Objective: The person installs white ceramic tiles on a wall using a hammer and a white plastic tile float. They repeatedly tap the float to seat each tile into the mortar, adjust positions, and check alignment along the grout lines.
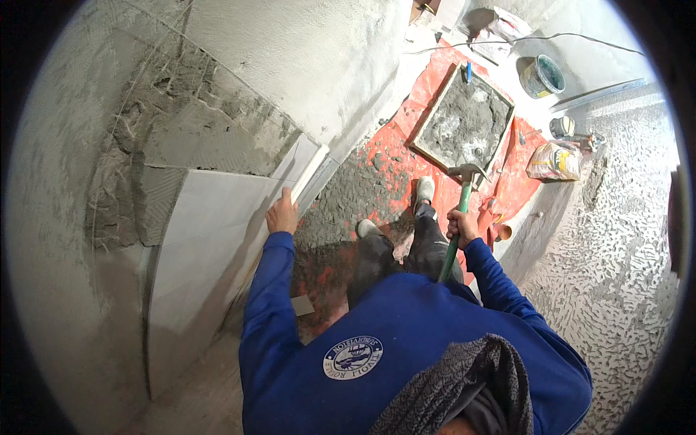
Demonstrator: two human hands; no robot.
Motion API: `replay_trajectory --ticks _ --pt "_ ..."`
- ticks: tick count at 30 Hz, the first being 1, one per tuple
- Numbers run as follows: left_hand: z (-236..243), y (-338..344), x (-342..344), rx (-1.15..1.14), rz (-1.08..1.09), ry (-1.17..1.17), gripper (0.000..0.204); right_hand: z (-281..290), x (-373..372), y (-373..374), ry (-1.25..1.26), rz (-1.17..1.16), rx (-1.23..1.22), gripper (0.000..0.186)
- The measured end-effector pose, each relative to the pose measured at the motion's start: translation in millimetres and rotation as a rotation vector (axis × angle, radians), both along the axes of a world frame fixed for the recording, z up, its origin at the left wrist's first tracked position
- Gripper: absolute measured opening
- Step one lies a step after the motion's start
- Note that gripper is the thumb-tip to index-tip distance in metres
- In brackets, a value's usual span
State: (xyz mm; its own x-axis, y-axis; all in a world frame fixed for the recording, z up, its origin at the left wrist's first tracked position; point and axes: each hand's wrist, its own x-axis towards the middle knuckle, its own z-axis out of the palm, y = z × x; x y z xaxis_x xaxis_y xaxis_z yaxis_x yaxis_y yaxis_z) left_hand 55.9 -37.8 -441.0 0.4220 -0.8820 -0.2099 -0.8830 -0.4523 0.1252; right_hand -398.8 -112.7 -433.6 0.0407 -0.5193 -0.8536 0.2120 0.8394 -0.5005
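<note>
My left hand (282, 213) is closed around a long white straight bar (312, 172) lying along the edge of light tiles (210, 217) on the left wall; some of its fingers are hidden. In my right hand (462, 226) is a claw hammer (467, 175), gripped partway along its green handle, its metal head pointing away from me. Above the tiles, rough grey mortar (210, 138) covers part of the wall.
Ahead, a square wooden-framed tray (415, 145) of grey mortar sits on red sheeting (388, 141). Mortar crumbs (348, 192) lie along the wall. A bucket (544, 77), a printed bag (554, 161) and an orange cone-like piece (502, 232) stand to the right. A cable (580, 36) crosses the far end.
</note>
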Motion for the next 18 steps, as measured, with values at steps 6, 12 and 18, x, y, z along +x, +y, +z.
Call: replay_trajectory --ticks 6,12,18 --pt "20 -33 -5 -0.027 0.014 -0.021 0.030 2 -3 3 0.057 0.073 -0.011 0.009" --pt "18 -13 -4 -0.017 0.084 -0.008 0.031 2 -10 3 0.060 -0.010 -0.033 0.008" --pt "1 -45 4 0.083 0.012 -0.039 0.031 2 -11 8 0.042 -0.046 -0.006 0.010"
